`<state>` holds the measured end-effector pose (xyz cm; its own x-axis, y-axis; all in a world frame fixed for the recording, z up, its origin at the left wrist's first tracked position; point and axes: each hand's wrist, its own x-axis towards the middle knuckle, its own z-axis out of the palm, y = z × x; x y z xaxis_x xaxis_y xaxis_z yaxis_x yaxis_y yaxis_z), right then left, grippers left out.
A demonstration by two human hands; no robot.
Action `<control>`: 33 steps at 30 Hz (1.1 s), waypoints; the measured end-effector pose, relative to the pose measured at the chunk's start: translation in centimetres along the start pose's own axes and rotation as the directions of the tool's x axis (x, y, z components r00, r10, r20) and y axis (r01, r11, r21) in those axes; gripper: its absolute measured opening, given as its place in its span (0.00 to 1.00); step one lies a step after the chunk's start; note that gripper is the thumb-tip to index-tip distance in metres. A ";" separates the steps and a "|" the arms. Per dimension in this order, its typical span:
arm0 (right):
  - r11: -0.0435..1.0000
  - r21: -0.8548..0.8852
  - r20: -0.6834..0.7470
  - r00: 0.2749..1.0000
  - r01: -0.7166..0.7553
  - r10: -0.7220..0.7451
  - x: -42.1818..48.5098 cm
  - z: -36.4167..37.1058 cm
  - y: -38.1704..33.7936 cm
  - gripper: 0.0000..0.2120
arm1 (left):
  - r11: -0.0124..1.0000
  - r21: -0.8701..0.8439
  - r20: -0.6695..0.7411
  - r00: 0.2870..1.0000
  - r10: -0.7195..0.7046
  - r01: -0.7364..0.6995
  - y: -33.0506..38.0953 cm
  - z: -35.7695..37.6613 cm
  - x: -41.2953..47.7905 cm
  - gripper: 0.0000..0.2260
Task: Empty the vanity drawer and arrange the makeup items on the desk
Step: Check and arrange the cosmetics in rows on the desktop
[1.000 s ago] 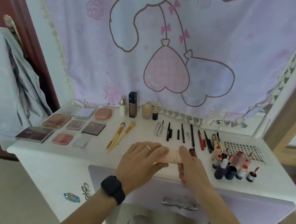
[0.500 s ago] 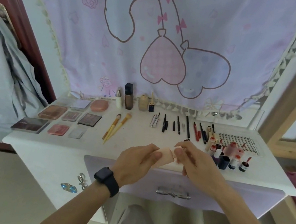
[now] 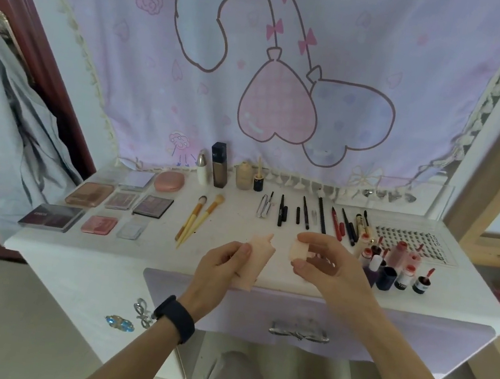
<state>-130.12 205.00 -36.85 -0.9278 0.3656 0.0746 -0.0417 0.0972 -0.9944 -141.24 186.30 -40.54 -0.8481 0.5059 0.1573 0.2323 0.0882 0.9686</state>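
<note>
A soft peach plastic tube (image 3: 260,251), its bare nozzle pointing up and away, is gripped low on its body by the curled fingers (image 3: 242,252) of the left hand (image 3: 220,266), above the front edge of the white worktop (image 3: 159,257). Just beside it, but apart from it, a small matching peach cap (image 3: 299,250) is pinched between thumb and forefinger of the right hand (image 3: 329,261). Both are held between the two wooden-handled brushes (image 3: 199,219) and the cluster of small red and dark bottles (image 3: 393,267).
</note>
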 end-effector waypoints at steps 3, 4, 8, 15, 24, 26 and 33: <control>0.999 0.039 -0.025 0.999 -0.029 0.030 0.6 0.5 0.3 0.17 | 0.995 0.076 -0.036 0.998 -0.061 0.063 -0.4 -0.9 0.8 0.24; 0.999 0.035 -0.036 0.999 -0.038 0.039 0.9 0.7 0.4 0.18 | 0.990 0.111 -0.049 0.996 -0.077 0.082 -0.4 -1.2 1.2 0.23; 0.997 0.008 -0.078 0.994 -0.081 0.081 2.5 1.6 1.0 0.17 | 0.951 0.252 -0.084 0.983 -0.161 0.177 -0.2 -2.7 4.2 0.18; 0.989 -0.112 -0.101 0.991 -0.093 0.082 6.9 3.6 0.6 0.17 | 0.846 0.460 -0.032 0.958 -0.286 0.268 0.0 -4.5 11.6 0.19; 0.943 -0.334 -0.092 0.995 -0.001 -0.032 15.0 5.2 0.1 0.10 | 0.673 0.674 -0.054 0.928 -0.368 0.306 -0.9 -4.9 18.1 0.12; 0.907 -0.421 -0.091 0.994 0.013 -0.056 16.9 5.5 0.2 0.09 | 0.654 0.687 -0.068 0.923 -0.378 0.318 -1.2 -4.9 18.8 0.12; 0.784 -0.619 -0.042 0.995 0.048 -0.094 21.9 6.7 1.0 0.10 | 0.479 0.852 -0.103 0.964 -0.245 0.213 -0.7 -4.5 18.6 0.16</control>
<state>-153.01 206.91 -36.75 -0.9034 0.3932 0.1711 0.1518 0.6665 -0.7299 -159.32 191.79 -37.47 -0.9238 0.3771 -0.0662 0.3358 0.8810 0.3333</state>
